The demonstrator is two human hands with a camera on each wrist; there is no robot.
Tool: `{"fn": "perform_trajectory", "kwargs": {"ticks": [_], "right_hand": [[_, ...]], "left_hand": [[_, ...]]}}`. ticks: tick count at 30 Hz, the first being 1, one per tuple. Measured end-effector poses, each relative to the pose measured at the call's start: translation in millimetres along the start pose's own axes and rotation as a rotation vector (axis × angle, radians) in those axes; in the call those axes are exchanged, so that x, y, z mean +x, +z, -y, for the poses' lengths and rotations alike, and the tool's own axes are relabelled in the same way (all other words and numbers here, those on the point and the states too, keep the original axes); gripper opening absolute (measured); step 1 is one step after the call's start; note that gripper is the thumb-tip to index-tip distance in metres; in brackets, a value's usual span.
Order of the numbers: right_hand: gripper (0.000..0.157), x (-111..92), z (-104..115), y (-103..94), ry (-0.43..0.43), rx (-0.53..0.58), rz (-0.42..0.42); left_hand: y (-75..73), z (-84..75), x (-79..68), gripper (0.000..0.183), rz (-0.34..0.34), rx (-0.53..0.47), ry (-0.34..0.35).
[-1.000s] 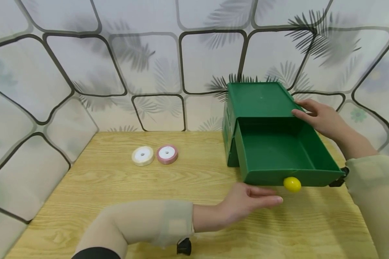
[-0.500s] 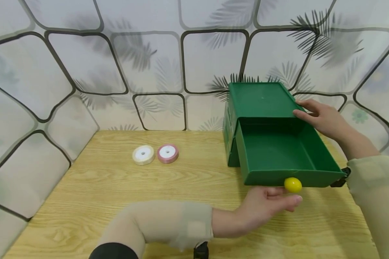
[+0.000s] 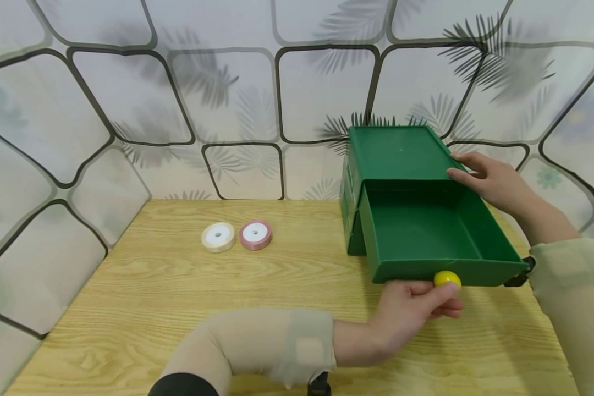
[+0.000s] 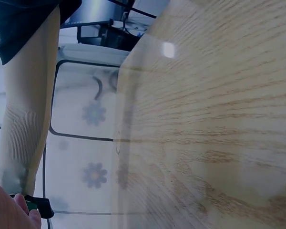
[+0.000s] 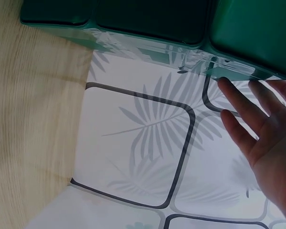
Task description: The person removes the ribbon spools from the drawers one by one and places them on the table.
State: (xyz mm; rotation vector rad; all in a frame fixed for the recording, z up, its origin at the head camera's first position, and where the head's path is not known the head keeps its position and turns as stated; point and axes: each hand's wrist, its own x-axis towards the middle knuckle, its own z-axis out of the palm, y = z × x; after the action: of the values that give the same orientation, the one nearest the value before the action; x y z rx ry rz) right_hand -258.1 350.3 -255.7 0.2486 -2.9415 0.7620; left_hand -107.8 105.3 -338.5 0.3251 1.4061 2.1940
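A green drawer cabinet [image 3: 398, 151] stands at the right of the table, its top drawer [image 3: 421, 231] pulled well out with a bare floor inside. On the drawer's front is a round yellow knob [image 3: 447, 279]. My left hand [image 3: 406, 313] pinches this knob from below left, the thumb over its near side; part of the fingers is hidden. My right hand [image 3: 495, 179] rests with extended fingers on the right edge of the cabinet's top. In the right wrist view, the right hand's fingers [image 5: 245, 102] reach the green cabinet's side [image 5: 152, 21].
A cream ribbon spool [image 3: 218, 237] and a pink ribbon spool [image 3: 255, 235] lie side by side on the wood-grain table [image 3: 153, 286], left of the cabinet. A patterned white curtain [image 3: 237, 99] closes off the back and left side.
My left hand has moved right and slightly up beneath the drawer front, and its thumb now lies on the yellow knob. The right hand and the drawer have stayed put.
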Motion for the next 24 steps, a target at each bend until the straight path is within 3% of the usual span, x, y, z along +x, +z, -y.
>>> {"fn": "perform_trajectory", "kwargs": {"ticks": [13, 24], "right_hand": [[0.073, 2, 4, -8.5, 0.025, 0.007, 0.065], [0.074, 3, 3, -8.0, 0.029, 0.01, 0.064]], "left_hand": [[-1.3, -7.4, 5.9, 0.027, -0.024, 0.013, 0.058], [-7.6, -10.1, 23.7, 0.025, -0.071, 0.027, 0.11]]}}
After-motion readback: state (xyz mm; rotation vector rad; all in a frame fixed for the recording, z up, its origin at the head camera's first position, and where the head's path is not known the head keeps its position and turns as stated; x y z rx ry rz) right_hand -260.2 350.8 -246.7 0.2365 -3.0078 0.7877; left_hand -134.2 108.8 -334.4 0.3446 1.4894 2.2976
